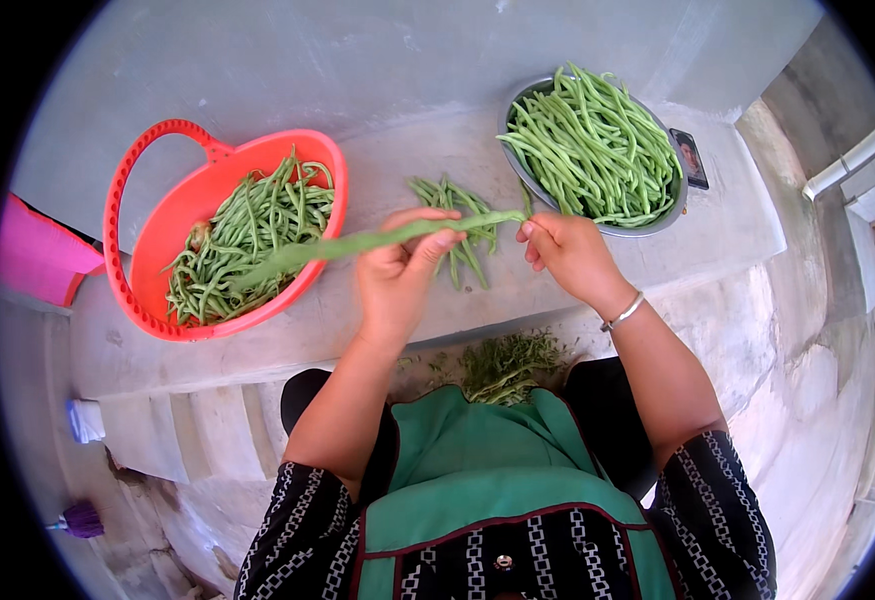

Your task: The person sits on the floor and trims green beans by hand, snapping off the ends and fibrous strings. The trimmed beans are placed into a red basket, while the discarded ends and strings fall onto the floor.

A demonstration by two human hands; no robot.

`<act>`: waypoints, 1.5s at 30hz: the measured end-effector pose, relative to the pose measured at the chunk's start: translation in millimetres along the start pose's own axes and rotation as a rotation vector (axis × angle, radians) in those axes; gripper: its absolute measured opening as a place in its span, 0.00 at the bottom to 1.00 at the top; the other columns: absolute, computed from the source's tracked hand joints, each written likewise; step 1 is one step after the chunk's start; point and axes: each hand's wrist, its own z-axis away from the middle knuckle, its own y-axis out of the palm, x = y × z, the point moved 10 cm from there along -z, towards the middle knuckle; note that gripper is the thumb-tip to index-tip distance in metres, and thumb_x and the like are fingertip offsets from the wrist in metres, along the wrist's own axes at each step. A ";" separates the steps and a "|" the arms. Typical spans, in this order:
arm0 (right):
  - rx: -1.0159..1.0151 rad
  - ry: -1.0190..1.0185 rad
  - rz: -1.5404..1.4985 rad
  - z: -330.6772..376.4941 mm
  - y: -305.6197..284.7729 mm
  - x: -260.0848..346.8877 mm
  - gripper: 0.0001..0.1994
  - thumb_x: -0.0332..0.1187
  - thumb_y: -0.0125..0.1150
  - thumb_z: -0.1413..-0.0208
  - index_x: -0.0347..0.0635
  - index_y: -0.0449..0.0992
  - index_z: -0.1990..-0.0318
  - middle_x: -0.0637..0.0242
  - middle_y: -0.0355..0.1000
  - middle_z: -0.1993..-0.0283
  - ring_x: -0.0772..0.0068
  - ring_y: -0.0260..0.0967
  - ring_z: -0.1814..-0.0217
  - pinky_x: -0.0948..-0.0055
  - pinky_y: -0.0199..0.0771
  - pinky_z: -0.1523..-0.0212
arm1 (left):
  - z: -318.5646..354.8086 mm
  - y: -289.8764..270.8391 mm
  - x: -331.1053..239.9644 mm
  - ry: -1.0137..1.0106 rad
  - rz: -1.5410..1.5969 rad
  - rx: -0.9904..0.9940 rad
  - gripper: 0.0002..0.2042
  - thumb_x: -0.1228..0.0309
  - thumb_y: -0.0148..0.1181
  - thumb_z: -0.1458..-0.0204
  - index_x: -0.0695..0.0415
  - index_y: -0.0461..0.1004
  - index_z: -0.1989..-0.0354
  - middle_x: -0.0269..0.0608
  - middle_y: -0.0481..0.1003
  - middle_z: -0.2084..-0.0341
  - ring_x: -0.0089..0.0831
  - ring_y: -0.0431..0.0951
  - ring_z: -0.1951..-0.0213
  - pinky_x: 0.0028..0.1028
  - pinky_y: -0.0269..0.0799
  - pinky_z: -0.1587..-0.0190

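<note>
My left hand [395,275] is closed around a long green bean [332,248], whose blurred far end stretches left over the rim of a red basket [182,215]. At the bean's other end, the thumb and fingers of my right hand [562,255] are pinched on its tip. Several loose green beans [469,262] lie on the concrete ledge just beyond my hands. Many beans [252,235] fill the red basket at the left. To the right, a grey metal basin [642,230] is heaped with long, straight beans [597,150].
A phone [689,158] lies beside the basin on the ledge [407,350]. Green trimmings [512,368] are piled below the ledge, between my knees. A pink object [42,250] stands at the far left, and a purple brush head [82,520] at lower left. A grey wall [407,60] rises behind.
</note>
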 end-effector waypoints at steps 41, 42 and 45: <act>0.235 -0.674 0.753 -147.1 275.4 181.7 0.05 0.26 0.54 0.57 0.40 0.76 0.73 0.58 0.73 0.73 0.53 0.72 0.67 0.59 0.72 0.66 | 24.2 -269.1 -48.9 -0.102 -0.127 -0.564 0.08 0.74 0.53 0.43 0.60 0.74 0.57 0.35 0.77 0.68 0.18 0.74 0.70 0.18 0.70 0.68; 0.149 -0.728 0.659 -144.9 258.0 198.0 0.05 0.27 0.55 0.54 0.41 0.78 0.73 0.56 0.73 0.74 0.54 0.73 0.67 0.63 0.72 0.66 | 23.5 -268.9 -47.3 -0.100 -0.105 -0.570 0.09 0.77 0.54 0.46 0.62 0.73 0.57 0.39 0.77 0.66 0.21 0.75 0.71 0.20 0.71 0.69; 0.073 -0.662 0.306 -123.1 192.4 238.0 0.06 0.29 0.58 0.50 0.41 0.79 0.67 0.60 0.75 0.72 0.65 0.74 0.69 0.71 0.72 0.67 | 17.0 -257.4 -45.7 -0.009 -0.342 -0.518 0.10 0.76 0.55 0.46 0.60 0.73 0.55 0.36 0.77 0.65 0.21 0.75 0.67 0.20 0.71 0.66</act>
